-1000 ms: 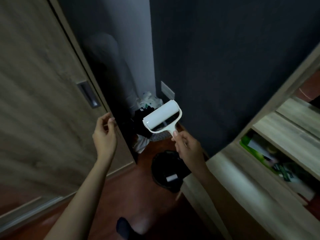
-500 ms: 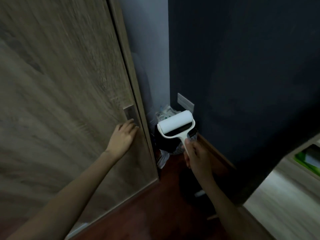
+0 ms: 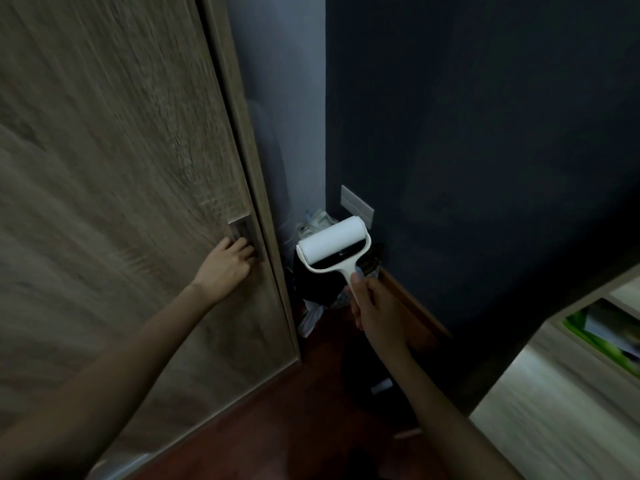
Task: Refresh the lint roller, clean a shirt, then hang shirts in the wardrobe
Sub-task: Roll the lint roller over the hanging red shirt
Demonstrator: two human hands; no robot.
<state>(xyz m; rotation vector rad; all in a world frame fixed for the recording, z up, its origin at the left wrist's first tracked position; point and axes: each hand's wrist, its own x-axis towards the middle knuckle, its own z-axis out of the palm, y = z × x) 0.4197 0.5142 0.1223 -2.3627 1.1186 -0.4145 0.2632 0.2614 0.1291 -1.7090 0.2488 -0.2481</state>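
**One hand on the wardrobe door, the other holding the lint roller**

The person stands close to the wood-grain sliding door, which fills the left of the view. Their left hand reaches forward with the fingers curled together and hooked into the lower part of the recessed metal pull near the door's right edge. The fingertips are tucked inside the recess, so how deep they go I cannot tell.

Their right hand is closed around the white handle of the lint roller, thumb laid along the stem and the other fingers wrapped behind it. The roller is held up in the air, well apart from the door, its white cylinder tilted so the right end sits higher than the left. The sheet on it looks clean and white.

Behind the roller, in the corner where the pale wall meets the dark blue wall, there is a heap of dark and light bags or cloth on the floor; it is too dim to say what it is. A grey socket plate sits low on the dark wall just above the roller. Below is a reddish-brown floor, and at the right a light wooden shelf unit with something green in one compartment.
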